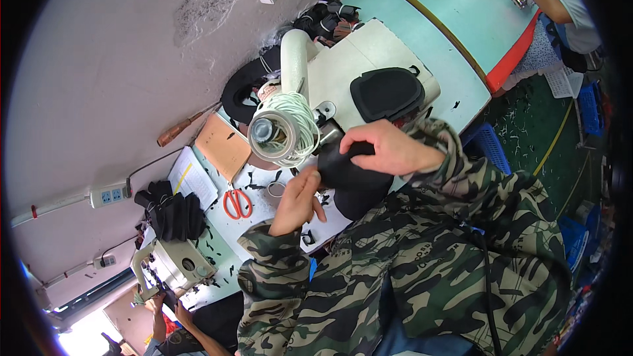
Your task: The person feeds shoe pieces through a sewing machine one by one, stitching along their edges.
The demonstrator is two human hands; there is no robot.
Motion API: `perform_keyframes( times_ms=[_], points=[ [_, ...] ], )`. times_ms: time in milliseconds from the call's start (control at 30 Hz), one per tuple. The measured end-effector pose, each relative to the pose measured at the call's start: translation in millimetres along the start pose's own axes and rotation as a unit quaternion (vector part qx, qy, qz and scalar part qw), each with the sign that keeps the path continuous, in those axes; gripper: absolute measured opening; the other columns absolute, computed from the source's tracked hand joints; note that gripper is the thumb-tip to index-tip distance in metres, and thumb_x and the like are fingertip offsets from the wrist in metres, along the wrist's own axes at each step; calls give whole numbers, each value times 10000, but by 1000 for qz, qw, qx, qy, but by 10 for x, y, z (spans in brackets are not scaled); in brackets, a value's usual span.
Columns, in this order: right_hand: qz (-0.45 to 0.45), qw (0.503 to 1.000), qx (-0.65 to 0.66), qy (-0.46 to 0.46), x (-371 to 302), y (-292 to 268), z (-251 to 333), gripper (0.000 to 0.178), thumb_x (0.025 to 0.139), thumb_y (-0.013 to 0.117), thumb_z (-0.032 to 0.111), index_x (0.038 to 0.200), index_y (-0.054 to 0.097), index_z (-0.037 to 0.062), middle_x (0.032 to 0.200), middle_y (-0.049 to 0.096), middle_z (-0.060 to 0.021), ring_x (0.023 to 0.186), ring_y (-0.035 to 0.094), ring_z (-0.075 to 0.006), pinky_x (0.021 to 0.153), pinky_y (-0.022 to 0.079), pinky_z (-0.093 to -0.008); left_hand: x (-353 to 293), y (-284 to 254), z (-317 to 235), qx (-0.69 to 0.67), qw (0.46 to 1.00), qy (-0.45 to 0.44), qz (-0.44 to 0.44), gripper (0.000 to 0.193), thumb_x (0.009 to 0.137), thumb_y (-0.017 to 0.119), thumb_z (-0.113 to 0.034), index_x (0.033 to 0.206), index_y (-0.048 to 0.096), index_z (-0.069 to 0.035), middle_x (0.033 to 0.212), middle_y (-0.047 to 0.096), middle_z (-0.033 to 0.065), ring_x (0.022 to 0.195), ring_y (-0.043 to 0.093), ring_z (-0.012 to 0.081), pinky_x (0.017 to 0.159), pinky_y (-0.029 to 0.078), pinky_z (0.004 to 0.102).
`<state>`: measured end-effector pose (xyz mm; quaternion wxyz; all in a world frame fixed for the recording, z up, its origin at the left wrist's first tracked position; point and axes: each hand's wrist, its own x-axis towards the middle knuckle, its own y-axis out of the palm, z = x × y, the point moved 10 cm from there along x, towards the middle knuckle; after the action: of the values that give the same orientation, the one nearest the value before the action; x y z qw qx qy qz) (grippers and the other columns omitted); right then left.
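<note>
Right hand (395,148) pinching the black piece (346,170) from above, left hand (300,201) nipping its left edge, the piece right beside the machine (356,53)! Both grips snug; best kept flat, evenly tensioned, fingertips clear of the mechanism.

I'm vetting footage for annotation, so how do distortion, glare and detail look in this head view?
In the head view, edges of the pale blue-green tabletop bow, fisheye-style; in the head view, the white opening at lower left is overexposed; in the head view, the black flexible sheet at the right hand shows little texture, though the orange-handled scissors look clear.
</note>
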<state>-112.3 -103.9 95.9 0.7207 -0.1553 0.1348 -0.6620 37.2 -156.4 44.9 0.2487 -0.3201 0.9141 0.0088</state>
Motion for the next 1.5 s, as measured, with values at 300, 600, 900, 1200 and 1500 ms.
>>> perform_keyframes(
  times_ms=[300, 600, 900, 1200, 1500],
  points=[
    [-56, 997, 28, 51, -17, 543, -256, 312, 758, 665, 82, 1062, 651, 14, 889, 678, -142, 735, 645, -223, 703, 509, -317, 141, -192, 202, 60, 994, -85, -9, 309, 995, 450, -223, 864, 582, 24, 604, 525, 37, 349, 457, 128, 316, 364, 247],
    [-93, 991, 49, 89, -174, 362, -353, 278, 752, 693, 75, 1018, 653, 6, 848, 672, -112, 755, 640, -186, 706, 494, -282, 300, -7, 315, 42, 996, -80, 10, 307, 978, 481, -229, 891, 581, 48, 582, 540, 56, 330, 447, 141, 313, 353, 264],
    [-29, 983, 129, 127, -178, 595, -250, 371, 811, 679, 136, 1143, 619, -17, 811, 673, -113, 674, 621, -109, 639, 501, -258, 360, -215, 97, 155, 985, 19, 74, 288, 986, 472, -212, 920, 618, 27, 774, 608, 57, 730, 552, 81, 668, 441, 239],
    [-405, 893, -156, -120, -556, -897, 523, 352, 737, 634, -67, 1076, 651, 27, 934, 645, -141, 811, 630, -290, 705, 507, -366, -121, 606, -17, 519, 835, 182, -20, 80, 824, 526, -118, 884, 511, -68, 601, 601, 173, 554, 628, 357, 489, 478, 481],
    [-150, 985, -85, -27, -408, -41, -50, 174, 799, 677, 77, 955, 647, 6, 867, 644, -123, 783, 635, -262, 697, 501, -339, -235, 715, 863, 553, 818, 140, -80, 276, 848, 647, -305, 999, 537, -102, 783, 584, 84, 568, 621, 309, 484, 492, 409]
  ],
)
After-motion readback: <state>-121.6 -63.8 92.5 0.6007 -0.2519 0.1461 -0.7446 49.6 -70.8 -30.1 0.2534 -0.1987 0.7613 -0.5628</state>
